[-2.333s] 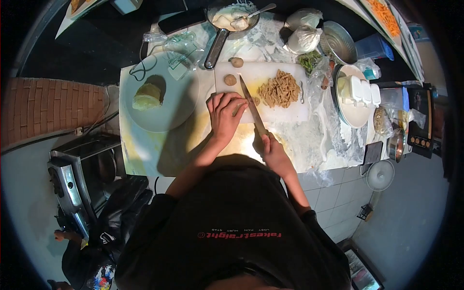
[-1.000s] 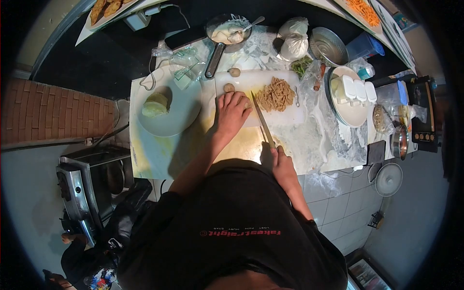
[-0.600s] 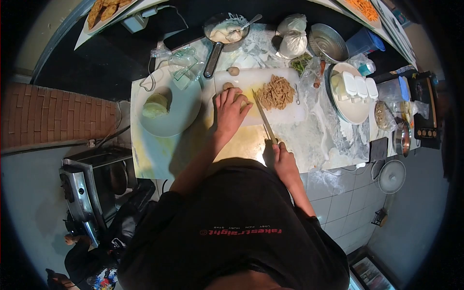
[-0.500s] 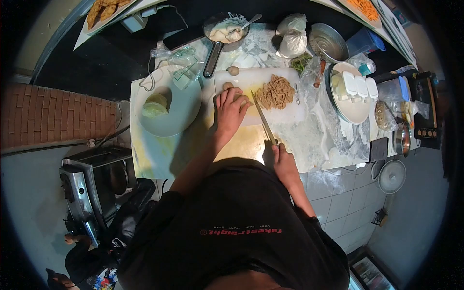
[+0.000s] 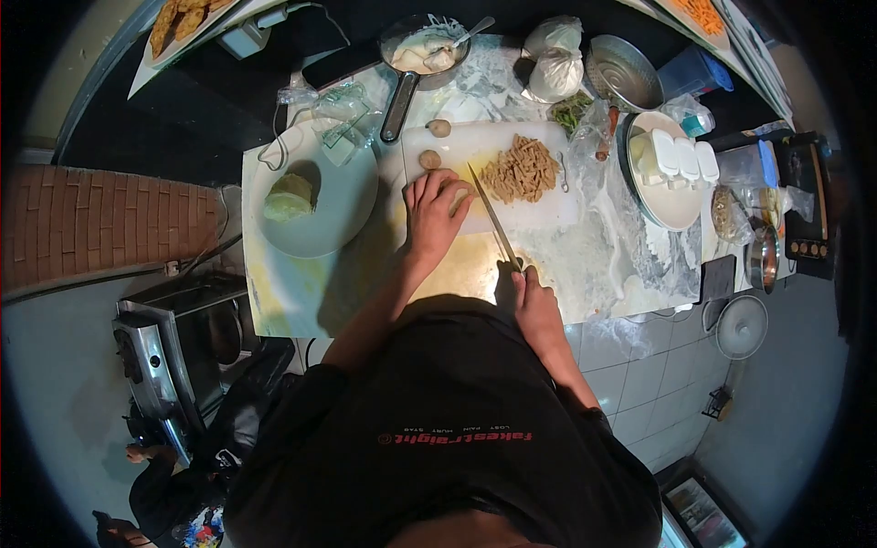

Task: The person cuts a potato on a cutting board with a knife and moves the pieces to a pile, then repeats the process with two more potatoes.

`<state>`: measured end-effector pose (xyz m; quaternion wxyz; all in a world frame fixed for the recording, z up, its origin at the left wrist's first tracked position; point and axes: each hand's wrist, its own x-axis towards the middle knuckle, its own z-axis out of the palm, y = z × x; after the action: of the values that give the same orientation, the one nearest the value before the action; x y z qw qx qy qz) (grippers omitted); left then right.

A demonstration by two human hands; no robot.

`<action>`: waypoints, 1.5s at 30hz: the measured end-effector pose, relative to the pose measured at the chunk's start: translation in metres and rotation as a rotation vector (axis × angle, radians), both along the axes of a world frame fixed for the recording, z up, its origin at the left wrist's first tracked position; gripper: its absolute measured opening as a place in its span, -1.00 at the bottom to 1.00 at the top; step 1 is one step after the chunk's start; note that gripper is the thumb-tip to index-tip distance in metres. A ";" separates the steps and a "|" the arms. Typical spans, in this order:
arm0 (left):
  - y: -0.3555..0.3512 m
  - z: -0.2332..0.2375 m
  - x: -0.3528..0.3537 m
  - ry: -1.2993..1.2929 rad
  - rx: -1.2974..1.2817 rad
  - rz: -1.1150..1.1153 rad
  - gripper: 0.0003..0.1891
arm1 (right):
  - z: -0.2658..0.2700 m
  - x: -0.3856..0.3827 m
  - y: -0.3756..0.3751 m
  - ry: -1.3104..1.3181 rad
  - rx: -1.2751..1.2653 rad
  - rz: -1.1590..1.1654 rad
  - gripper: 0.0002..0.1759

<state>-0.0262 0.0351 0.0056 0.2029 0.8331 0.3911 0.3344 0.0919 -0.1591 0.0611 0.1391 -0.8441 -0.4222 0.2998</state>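
My right hand (image 5: 533,297) is wrapped round the handle of a long knife (image 5: 494,216), whose blade points away over the white cutting board (image 5: 539,217). My left hand (image 5: 436,205) presses down on the board left of the blade, its fingers bent over something mostly hidden beneath them. A pile of brown strips (image 5: 521,170) lies on the board right of the blade. One small round brown piece (image 5: 429,160) rests just beyond my left fingers, and another round piece (image 5: 439,128) sits at the board's far edge.
A large plate (image 5: 352,205) with a green cabbage piece (image 5: 289,198) stands left. Behind are a pan of white batter (image 5: 426,55), tied plastic bags (image 5: 554,73) and a metal bowl (image 5: 624,73). White-lidded containers (image 5: 674,160) stand right. Another person's hand (image 5: 137,452) shows lower left.
My left hand has shifted slightly toward me, and the round piece near its fingertips shows more fully. The knife tip has moved slightly left and away. The whole view has shifted a little.
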 end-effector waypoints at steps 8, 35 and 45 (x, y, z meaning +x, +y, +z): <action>0.001 0.000 -0.001 -0.016 -0.069 -0.004 -0.81 | -0.001 0.002 0.007 -0.040 0.022 0.028 -0.59; 0.003 -0.002 0.002 -0.036 -0.089 0.031 -0.86 | 0.002 0.003 0.020 -0.050 -0.057 0.059 -0.60; 0.005 -0.003 0.003 -0.031 -0.083 0.033 -0.84 | 0.001 -0.002 0.036 -0.078 -0.144 0.056 -0.61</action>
<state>-0.0234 0.0398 0.0027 0.2379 0.8120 0.4153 0.3339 0.0902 -0.1235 0.0620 0.0530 -0.8507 -0.4283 0.3000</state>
